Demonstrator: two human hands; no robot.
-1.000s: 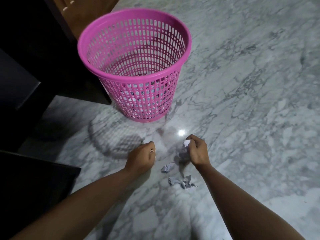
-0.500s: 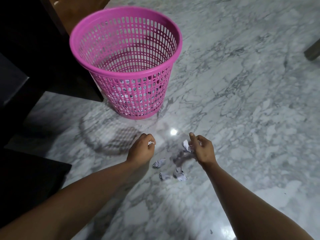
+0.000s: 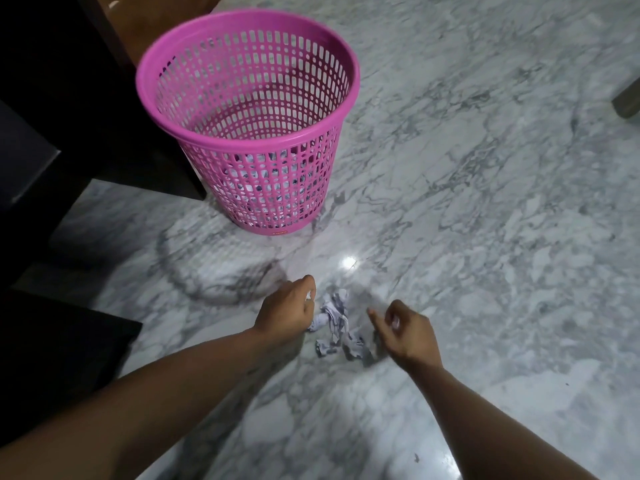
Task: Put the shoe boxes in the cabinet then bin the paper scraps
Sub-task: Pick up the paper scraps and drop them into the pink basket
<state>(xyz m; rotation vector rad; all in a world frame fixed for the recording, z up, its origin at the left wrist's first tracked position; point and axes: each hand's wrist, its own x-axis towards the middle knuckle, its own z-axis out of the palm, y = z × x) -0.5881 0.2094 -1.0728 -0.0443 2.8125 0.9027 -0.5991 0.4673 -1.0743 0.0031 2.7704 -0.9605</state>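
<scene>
Several crumpled grey-white paper scraps point(image 3: 337, 320) lie on the marble floor between my hands. My left hand point(image 3: 287, 311) hovers just left of them, its fingers curled round a small white scrap that shows at the fingertips. Just right of the scraps is my right hand point(image 3: 407, 329), loosely curled, with the index finger stretched toward them and no paper visibly in it. The pink lattice bin point(image 3: 194, 69) stands upright further away, up and left of my hands, with crumpled paper visible through its lower wall. No shoe boxes are in view.
Dark furniture point(image 3: 62, 140) stands against the bin's left side, and another dark block point(image 3: 52, 358) sits beside my left forearm. A furniture leg point(image 3: 628, 100) shows at the right edge. Grey-veined marble floor point(image 3: 485, 220) spreads to the right.
My right hand has let go of the scrap it pinched and drawn back toward me. That scrap now lies with the others. My left hand has kept its scrap and shifted slightly right.
</scene>
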